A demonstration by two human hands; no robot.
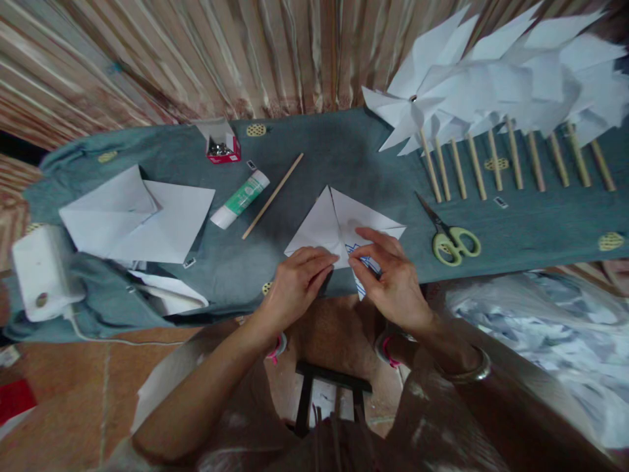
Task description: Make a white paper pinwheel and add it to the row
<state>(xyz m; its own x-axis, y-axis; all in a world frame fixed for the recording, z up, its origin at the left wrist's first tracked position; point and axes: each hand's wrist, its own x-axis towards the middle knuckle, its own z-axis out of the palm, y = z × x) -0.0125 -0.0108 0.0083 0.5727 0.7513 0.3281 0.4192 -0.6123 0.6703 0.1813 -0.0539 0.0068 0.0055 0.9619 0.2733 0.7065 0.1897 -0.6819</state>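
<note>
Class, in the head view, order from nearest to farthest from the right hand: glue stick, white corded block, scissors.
1. Scissors: just right of the right hand.
2. Glue stick: forward and left.
3. White corded block: far left.

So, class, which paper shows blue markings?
The folded paper in the left hand and right hand; the pinwheels and papers left of the glue stick look plain white.

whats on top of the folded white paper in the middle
The bare left hand and bare right hand touch the folded white paper; blue lines show beside the latter hand. The surface directly beneath both hands is covered.
</note>
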